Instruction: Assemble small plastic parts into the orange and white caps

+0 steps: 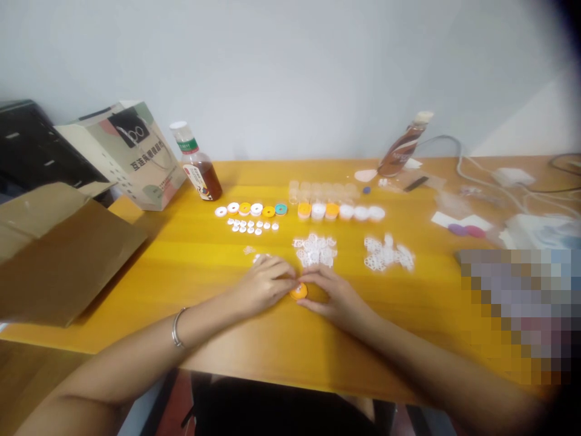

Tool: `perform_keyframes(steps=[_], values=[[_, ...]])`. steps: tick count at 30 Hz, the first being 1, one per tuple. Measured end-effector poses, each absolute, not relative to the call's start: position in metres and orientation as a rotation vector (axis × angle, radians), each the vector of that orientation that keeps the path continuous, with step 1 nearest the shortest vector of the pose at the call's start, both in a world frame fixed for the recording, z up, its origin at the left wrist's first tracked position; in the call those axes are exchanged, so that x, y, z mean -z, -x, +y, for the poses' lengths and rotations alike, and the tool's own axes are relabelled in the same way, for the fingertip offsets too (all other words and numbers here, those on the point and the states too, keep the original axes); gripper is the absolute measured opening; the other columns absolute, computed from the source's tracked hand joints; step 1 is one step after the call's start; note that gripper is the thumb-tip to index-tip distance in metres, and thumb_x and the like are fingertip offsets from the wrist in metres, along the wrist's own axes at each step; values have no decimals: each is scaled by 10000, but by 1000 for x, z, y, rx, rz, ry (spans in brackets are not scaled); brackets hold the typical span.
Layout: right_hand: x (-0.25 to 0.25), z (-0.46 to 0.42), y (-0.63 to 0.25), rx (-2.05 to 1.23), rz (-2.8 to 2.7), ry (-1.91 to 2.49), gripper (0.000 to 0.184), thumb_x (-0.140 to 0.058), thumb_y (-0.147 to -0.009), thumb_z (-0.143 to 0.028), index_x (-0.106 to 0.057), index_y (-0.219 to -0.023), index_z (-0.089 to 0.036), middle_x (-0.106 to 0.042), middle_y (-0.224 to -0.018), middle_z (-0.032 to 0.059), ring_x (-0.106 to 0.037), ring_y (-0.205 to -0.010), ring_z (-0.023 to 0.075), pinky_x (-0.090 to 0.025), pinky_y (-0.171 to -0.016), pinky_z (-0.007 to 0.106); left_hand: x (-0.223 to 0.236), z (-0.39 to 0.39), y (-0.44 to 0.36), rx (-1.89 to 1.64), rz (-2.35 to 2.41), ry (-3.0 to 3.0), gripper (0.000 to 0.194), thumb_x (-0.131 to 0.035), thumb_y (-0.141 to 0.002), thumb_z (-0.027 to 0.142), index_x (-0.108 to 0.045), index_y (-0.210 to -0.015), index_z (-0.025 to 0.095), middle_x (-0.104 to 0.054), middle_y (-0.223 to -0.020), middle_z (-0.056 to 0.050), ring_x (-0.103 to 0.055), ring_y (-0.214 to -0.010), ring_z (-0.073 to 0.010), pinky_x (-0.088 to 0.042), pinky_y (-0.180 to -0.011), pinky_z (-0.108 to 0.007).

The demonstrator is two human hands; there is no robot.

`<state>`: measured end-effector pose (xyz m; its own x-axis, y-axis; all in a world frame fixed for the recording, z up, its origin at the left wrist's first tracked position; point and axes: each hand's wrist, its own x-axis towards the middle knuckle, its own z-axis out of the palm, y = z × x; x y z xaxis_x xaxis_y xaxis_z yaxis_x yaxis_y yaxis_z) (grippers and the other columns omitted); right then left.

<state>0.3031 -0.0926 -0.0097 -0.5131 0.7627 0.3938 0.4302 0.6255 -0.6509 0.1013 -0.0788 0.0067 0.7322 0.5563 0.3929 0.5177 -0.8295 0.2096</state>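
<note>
A small round orange piece (299, 292) with a paler centre is gripped at the table's near middle between the thumb and fingers of my right hand (334, 298). Against its left edge, my left hand (267, 283) has its fingertips pinched together; whatever is in that pinch is hidden. Just beyond my hands lies a pile of white lattice-like pieces (316, 249). Farther back, a row of round spools, among them a teal spool (281, 210) and an orange-topped one (304, 211), runs across the table. Small white discs (250, 224) lie in front of the row's left part.
A second lattice pile (388, 254) lies to the right. Clear round containers (323, 192) stand behind the spools. Bottles stand left (200, 166) and right (405, 145). An open cardboard box (68, 254) and a paper bag (131, 157) occupy the left; cables (463, 157) trail at right.
</note>
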Motion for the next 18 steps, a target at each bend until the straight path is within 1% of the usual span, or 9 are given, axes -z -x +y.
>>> perform_keyframes(steps=[3,8,13,18], values=[[10,-93,-303,-635,-2171,936,237,-654,-706,-220,-587,-934,-225,-571,-935,51,-588,-871,173,-503,-784,316,-6,-79,-101,-684,892,-2804,201,-437,-882,236,-636,-907,217,-619,-885,-25,-497,-824,-141,-303,-698,-299],[10,-92,-304,-656,-2183,928,242,-659,-707,-211,-585,-938,-207,-569,-948,60,-585,-887,167,-494,-805,306,-9,-79,-98,-619,817,-2781,218,-446,-872,246,-614,-1010,231,-609,-903,-38,-490,-833,-151,-327,-729,-302],[10,-93,-304,-652,-2176,928,247,-661,-707,-215,-584,-942,-216,-570,-949,56,-587,-888,169,-499,-798,314,-11,-78,-95,-549,790,-2768,230,-464,-857,295,-616,-1017,230,-590,-915,-47,-488,-864,-160,-329,-754,-311],[10,-92,-305,-654,-2178,914,240,-651,-717,-231,-583,-947,-226,-570,-957,55,-585,-899,176,-499,-799,323,-15,-78,-93,-485,792,-2840,240,-471,-848,290,-603,-1044,243,-576,-952,-49,-482,-874,-165,-312,-767,-313]])
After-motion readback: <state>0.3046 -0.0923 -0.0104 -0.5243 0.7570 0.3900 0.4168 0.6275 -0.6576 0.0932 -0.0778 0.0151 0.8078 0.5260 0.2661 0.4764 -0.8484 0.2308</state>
